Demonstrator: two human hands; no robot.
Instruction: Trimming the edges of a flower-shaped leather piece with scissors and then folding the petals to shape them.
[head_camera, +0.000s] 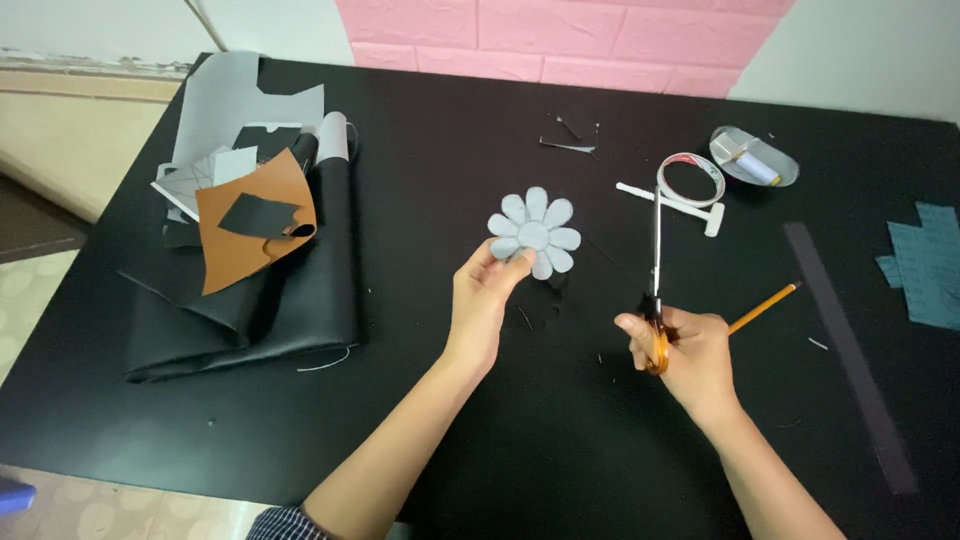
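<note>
Grey flower cutout (535, 233) was pinched at its lower edge by left hand (482, 300) fingers; right hand (690, 350) fingers gripped orange-handled scissors (656, 290), blades shut.

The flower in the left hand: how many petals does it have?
8 show on the grey flower, in a ring around its round middle. The left hand pinches its lower left edge, so one more petal may be hidden under the fingers.

Bare forearms; checked sleeve (285, 522) at left elbow.
</note>
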